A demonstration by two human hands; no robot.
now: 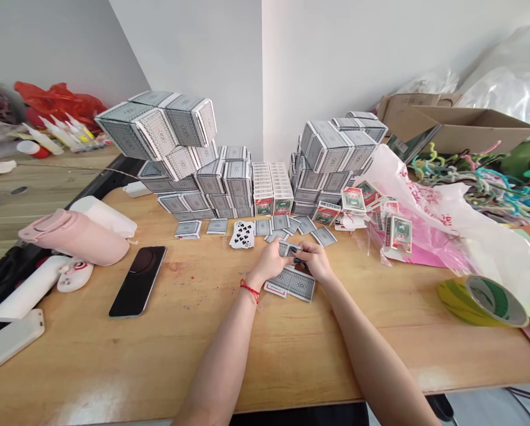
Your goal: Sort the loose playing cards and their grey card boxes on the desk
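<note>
Both my hands meet over the table's middle at a small grey-patterned playing card piece (288,248). My left hand (271,259), with a red string bracelet at its wrist, pinches its left side. On its right side, the dark-nailed fingers of my right hand (313,259) are closed. Just below them a flat grey-patterned panel (298,284) lies on the table, with a white card with a red outline (275,289) at its left edge. Beyond my hands are scattered face-down cards (306,225) and a face-up ten of spades (242,235).
Stacked card-covered blocks (236,180) stand at the back, with more blocks (329,145) and card boxes (354,200) to the right. A phone (138,281) and pink bottle (81,236) lie left. Green-yellow tape (482,300) and plastic wrapping (442,219) are right.
</note>
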